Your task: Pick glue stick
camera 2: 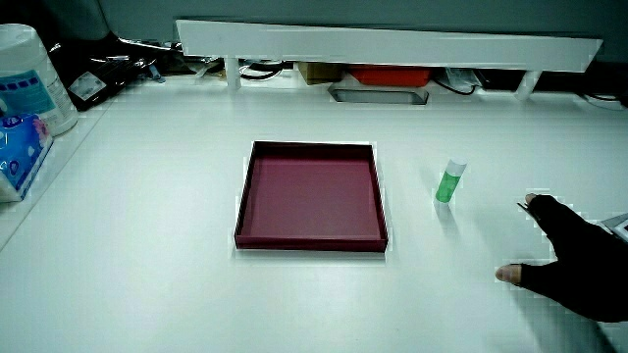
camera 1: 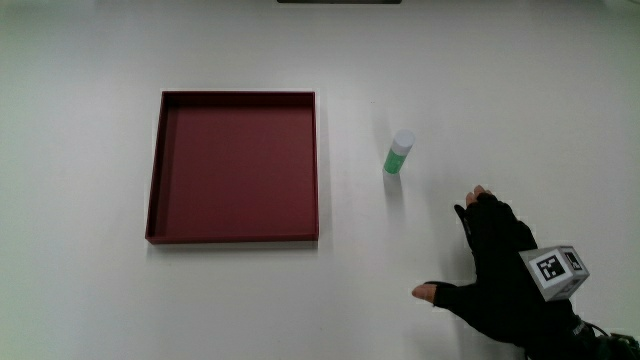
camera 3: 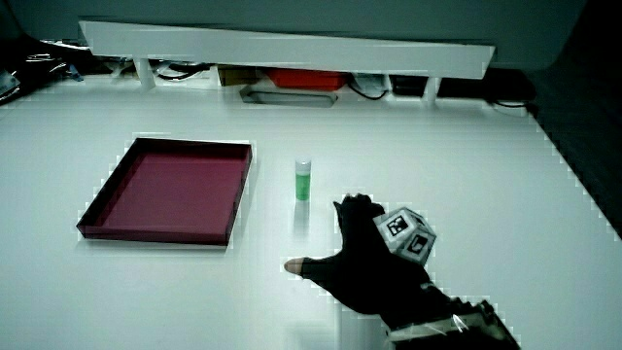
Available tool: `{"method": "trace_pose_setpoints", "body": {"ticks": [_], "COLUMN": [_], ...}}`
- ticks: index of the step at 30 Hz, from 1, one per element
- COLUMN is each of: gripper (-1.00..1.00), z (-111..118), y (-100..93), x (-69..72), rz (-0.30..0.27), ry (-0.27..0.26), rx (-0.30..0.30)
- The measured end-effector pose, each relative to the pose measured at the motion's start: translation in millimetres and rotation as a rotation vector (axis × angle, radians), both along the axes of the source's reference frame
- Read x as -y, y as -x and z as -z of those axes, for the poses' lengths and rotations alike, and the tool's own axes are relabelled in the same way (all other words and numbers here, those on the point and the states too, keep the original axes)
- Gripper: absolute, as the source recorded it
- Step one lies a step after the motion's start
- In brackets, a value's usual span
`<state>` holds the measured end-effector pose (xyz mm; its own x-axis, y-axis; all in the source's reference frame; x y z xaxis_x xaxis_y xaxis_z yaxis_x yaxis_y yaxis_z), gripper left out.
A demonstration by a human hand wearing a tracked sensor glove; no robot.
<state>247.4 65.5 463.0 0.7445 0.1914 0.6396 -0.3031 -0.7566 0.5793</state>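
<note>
While the small green glue stick with a white cap stands upright on the white table beside the shallow dark-red square tray, the black-gloved hand rests nearer the person, fingers spread wide, holding nothing.

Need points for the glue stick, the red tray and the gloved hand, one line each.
glue stick (camera 1: pixel 398 155), main view, on its green body below the white cap.
red tray (camera 1: pixel 236 237), main view, on the rim nearest the person.
hand (camera 1: pixel 505 280), main view, on the back of the glove, beside the patterned cube.
</note>
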Motion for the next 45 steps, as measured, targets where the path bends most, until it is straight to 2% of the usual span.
{"method": "trace_pose_setpoints", "body": {"ticks": [1, 5, 6, 8, 9, 12, 14, 16, 17, 18, 22, 24, 25, 28, 29, 31, 32, 36, 38, 39, 40, 41, 42, 43, 44, 45], "gripper": [0.00, 0.00, 0.00, 0.00, 0.00, 0.00, 0.00, 0.00, 0.00, 0.00, 0.00, 0.00, 0.00, 0.00, 0.00, 0.00, 0.00, 0.00, 0.00, 0.00, 0.00, 0.00, 0.00, 0.00, 0.00, 0.00], "z": [-3.5, -5.7, -8.0, -10.5, -14.1, -20.8, -22.7, -26.0, -26.8, -30.6, -36.2, -39.4, -41.2, -49.2, -51.7, -55.0, -56.2, -68.0, -69.3, -70.7, -73.4, -76.2, -78.8, -79.1, -78.1, -81.0], "y": [-1.1, -0.9, -1.7, -1.9, -2.9, -2.6, -1.7, 0.5, 1.5, 1.7, 7.2, 10.5, 11.8, 15.5, 16.6, 19.6, 21.7, 24.9, 27.1, 27.9, 28.8, 28.6, 29.4, 30.2, 32.4, 30.6], "x": [3.0, 14.5, 17.8, 23.2, 26.3, 33.8, 38.7, 44.6, 47.7, 50.5, 59.8, 64.3, 66.4, 73.1, 74.9, 78.1, 79.7, 85.9, 87.1, 88.1, 88.0, 88.6, 88.3, 87.9, 88.3, 87.8], "rz": [0.013, -0.031, -0.018, -0.054, -0.053, -0.082, -0.097, -0.113, -0.111, -0.113, -0.139, -0.146, -0.152, -0.166, -0.171, -0.191, -0.201, -0.214, -0.230, -0.244, -0.235, -0.258, -0.234, -0.241, -0.242, -0.262], "ry": [-0.027, -0.002, -0.030, -0.003, -0.018, -0.015, 0.020, 0.023, 0.032, 0.018, 0.041, 0.049, 0.061, 0.056, 0.051, 0.074, 0.068, 0.052, 0.070, -0.036, 0.074, -0.029, 0.062, 0.067, 0.040, 0.059], "rx": [0.017, 0.040, 0.045, 0.064, 0.080, 0.126, 0.080, 0.103, 0.096, 0.123, 0.150, 0.162, 0.147, 0.190, 0.205, 0.204, 0.229, 0.251, 0.250, 0.224, 0.265, 0.230, 0.287, 0.297, 0.243, 0.321]}}
